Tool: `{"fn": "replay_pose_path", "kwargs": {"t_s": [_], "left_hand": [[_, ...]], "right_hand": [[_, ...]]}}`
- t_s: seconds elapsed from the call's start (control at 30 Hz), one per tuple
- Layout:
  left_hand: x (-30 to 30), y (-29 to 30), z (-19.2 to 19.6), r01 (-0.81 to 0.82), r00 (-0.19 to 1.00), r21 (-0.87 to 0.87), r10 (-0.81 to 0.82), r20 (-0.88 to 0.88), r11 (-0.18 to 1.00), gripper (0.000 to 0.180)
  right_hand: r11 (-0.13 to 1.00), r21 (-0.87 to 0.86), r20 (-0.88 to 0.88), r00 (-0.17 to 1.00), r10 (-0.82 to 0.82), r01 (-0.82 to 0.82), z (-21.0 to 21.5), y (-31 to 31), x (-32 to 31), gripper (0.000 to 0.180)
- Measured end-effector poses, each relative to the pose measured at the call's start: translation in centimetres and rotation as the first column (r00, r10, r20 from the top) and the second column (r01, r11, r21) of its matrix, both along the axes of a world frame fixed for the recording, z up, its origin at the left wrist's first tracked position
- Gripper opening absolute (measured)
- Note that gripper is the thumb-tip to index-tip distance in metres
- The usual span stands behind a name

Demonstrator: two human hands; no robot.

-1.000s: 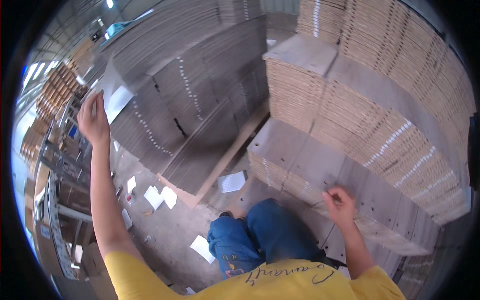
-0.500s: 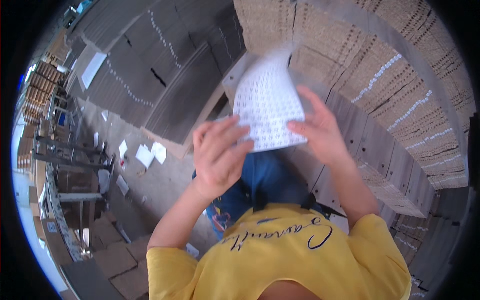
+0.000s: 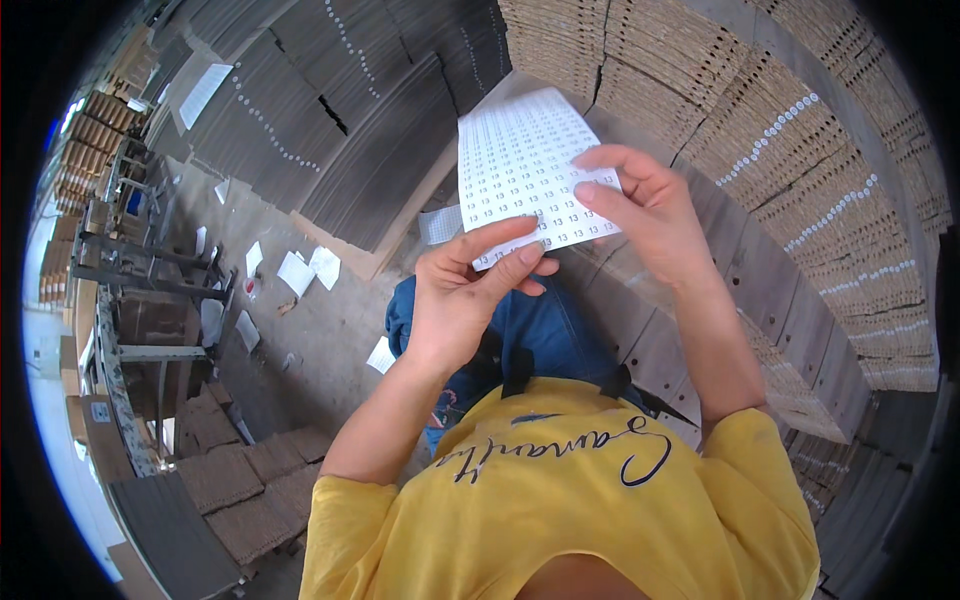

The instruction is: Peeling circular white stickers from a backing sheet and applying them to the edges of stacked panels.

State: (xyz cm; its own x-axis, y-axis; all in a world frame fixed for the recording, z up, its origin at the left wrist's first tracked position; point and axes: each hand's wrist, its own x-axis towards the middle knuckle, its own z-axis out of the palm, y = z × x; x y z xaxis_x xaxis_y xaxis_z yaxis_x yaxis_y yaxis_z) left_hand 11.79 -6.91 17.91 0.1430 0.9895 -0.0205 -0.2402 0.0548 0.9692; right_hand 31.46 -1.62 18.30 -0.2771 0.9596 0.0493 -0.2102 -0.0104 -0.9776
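Note:
A white sheet of small printed stickers (image 3: 520, 160) is held up in front of me, its far end curving away. My left hand (image 3: 470, 280) pinches the near left corner between thumb and fingers. At the sheet's right edge, my right hand (image 3: 645, 205) has its thumb and index finger closed on the paper. Whether a loose sticker is between any fingertips is too small to tell. Just beyond the sheet, to the right, stand stacked boards (image 3: 700, 80) with rows of holes and lines of white round stickers along their edges.
Dark stacked panels (image 3: 380, 150) rise at the far left, with another sheet (image 3: 205, 97) on top. Paper scraps (image 3: 295, 272) litter the floor. A metal roller frame (image 3: 150, 355) runs along the left, near brown board piles (image 3: 250, 480). Wood-grain boards (image 3: 760, 290) lie at right.
The sheet was blurred and bent upward; now it lies flatter and steadier. My left hand has shifted right and down along its near edge, and my right hand has closed on its right edge.

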Motion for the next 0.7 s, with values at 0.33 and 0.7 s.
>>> {"fn": "replay_pose_path", "kwargs": {"t_s": [0.33,0.7], "left_hand": [[0.7,0.0,1.1,-0.038,0.999,-0.013,0.038,-0.020,0.999,0.028],[0.4,0.4,2.3,-0.058,0.989,0.049,0.064,-0.135,0.997,0.031]], "right_hand": [[0.993,-0.020,0.000,0.994,0.112,-0.112,0.1,-1.9,0.7,0.025],[1.000,0.029,-0.027,1.000,0.012,-0.012,0.5,-2.4,-0.5,0.025]]}}
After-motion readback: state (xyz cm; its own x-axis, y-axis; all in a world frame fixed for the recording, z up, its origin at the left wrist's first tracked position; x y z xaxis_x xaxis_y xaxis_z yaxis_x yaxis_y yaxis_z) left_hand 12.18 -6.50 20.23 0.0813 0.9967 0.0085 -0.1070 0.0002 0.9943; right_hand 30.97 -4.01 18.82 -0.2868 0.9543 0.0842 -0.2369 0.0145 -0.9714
